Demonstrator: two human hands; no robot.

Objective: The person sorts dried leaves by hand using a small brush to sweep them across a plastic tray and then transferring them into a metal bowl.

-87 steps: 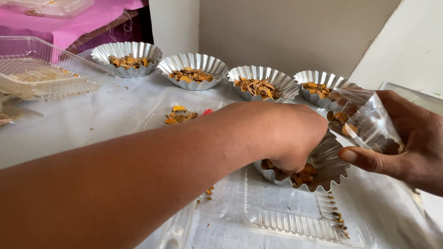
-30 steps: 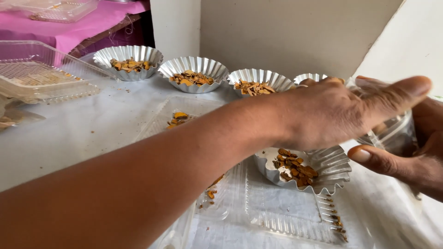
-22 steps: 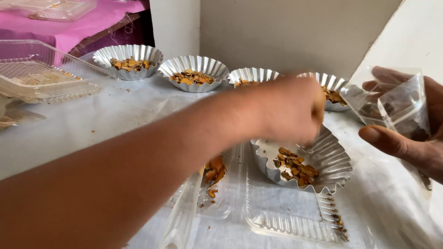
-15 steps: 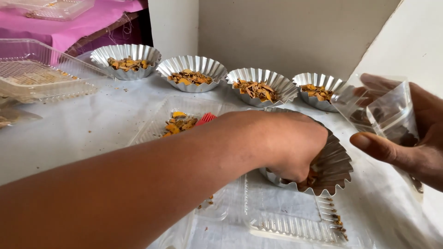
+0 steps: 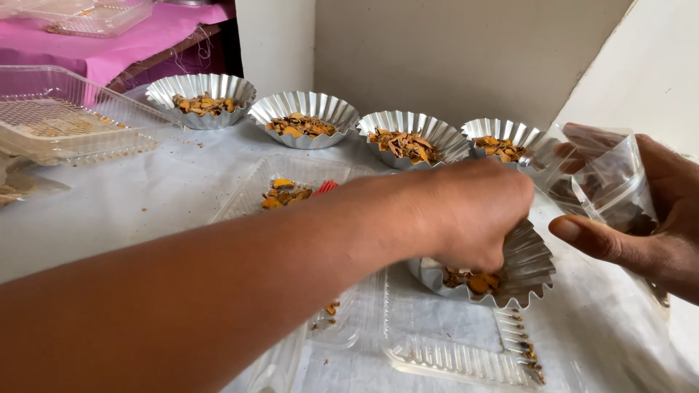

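The white-covered table (image 5: 145, 196) meets a grey wall behind and a slanted white panel on the right, so the nearest fluted silver foil cup (image 5: 528, 262) sits in a tight corner; the open room lies to its left, across bare cloth. Behind that cup, a row of four more fluted silver foil cups (image 5: 306, 113) runs along the wall, each holding a small heap of orange-brown dried chips. The nearest cup rests on a clear ribbed plastic tray (image 5: 451, 356), and a few orange-brown dried chips (image 5: 475, 280) show at its bottom. Left of the cup, a second clear plastic tray (image 5: 251, 196) holds some chips and a small red piece. Far left of it, at the table's edge, stands a clear plastic lidded box (image 5: 65, 116), with a pink cloth (image 5: 124, 36) beyond.

The left hand (image 5: 473, 215) reaches down into the nearest cup, its grip curled closed with the fingertips hidden inside; whether it has chips pinched I cannot tell. Just right of the cup, the right hand (image 5: 648, 218) holds a small clear plastic bag (image 5: 597, 182) upright, thumb in front and fingers behind, closed on the bag. The bag's mouth is just beside the left hand's knuckles and above the cup's rim.
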